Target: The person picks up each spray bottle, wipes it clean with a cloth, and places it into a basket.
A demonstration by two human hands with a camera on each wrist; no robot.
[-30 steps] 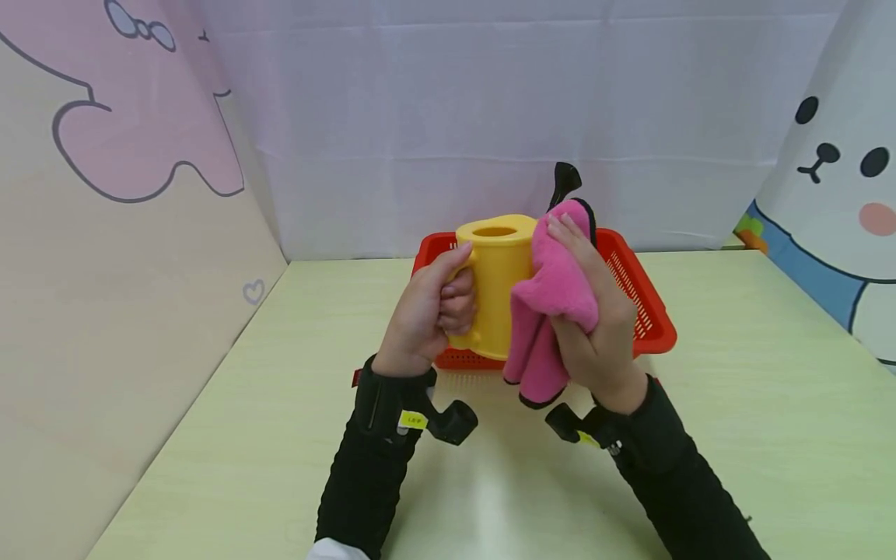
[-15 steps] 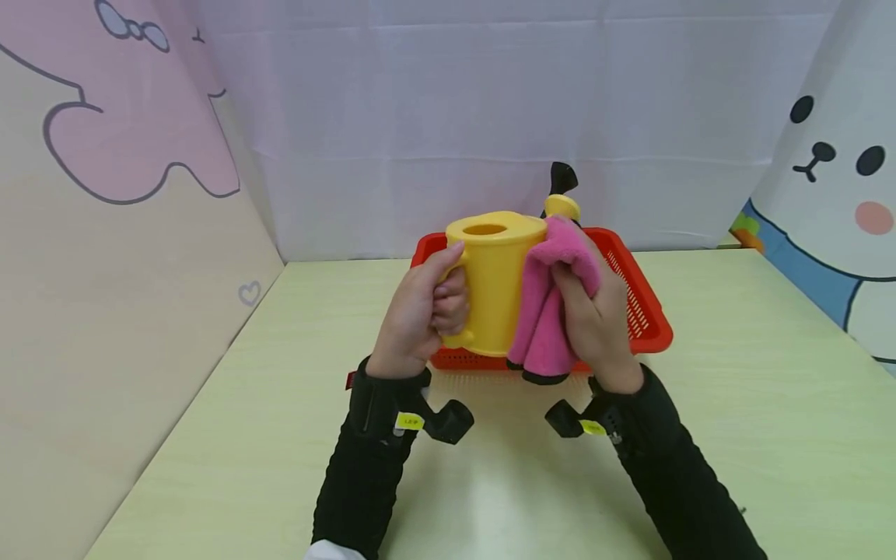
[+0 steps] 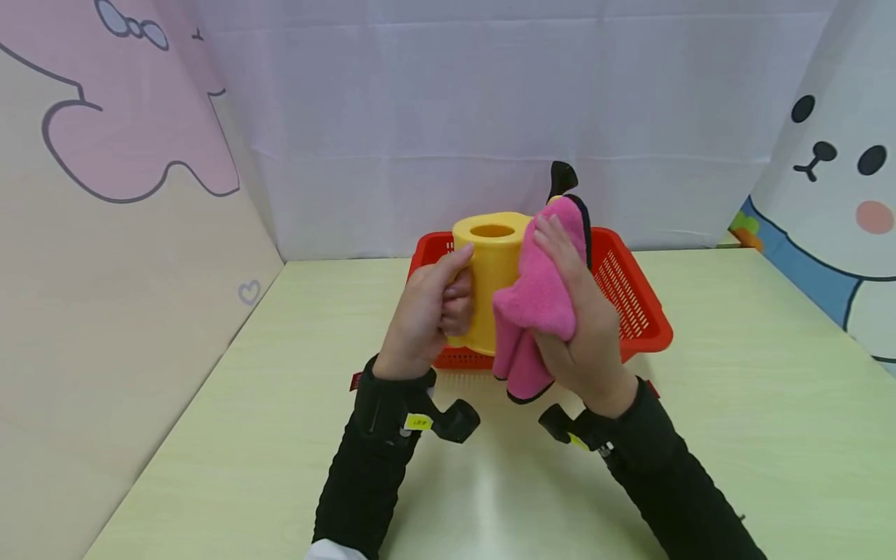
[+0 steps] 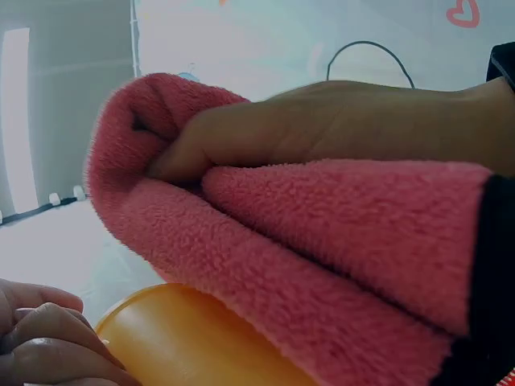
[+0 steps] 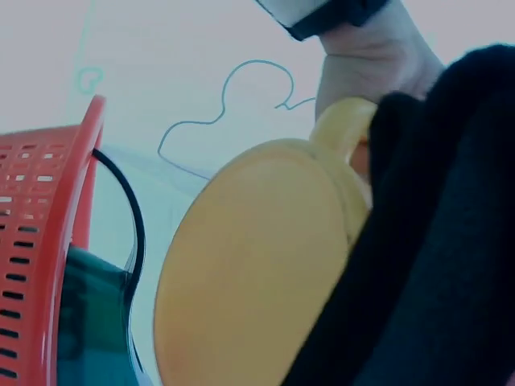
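Note:
My left hand (image 3: pixel 428 311) grips the handle of a yellow watering can (image 3: pixel 483 288), held upright above the table in the head view. My right hand (image 3: pixel 584 327) holds a pink cloth (image 3: pixel 535 299) with black edging against the can's right side, its fingers spread over the cloth. In the left wrist view the right thumb is tucked into a fold of the pink cloth (image 4: pixel 282 233), above the yellow can (image 4: pixel 193 338). The right wrist view shows the watering can's round base (image 5: pixel 249 273). Most of the spout is hidden behind the cloth.
A red perforated basket (image 3: pixel 633 299) stands on the pale table (image 3: pixel 280 435) behind the hands. A black handle-like piece (image 3: pixel 562 179) sticks up behind the cloth. In the right wrist view a dark green thing (image 5: pixel 95 322) is by the basket. A white curtain (image 3: pixel 420 117) hangs behind.
My right hand and the pink cloth have shifted down and left across the can since half a second ago, with the fingers spread flatter. The yellow spout end is now covered. The left hand keeps its grip.

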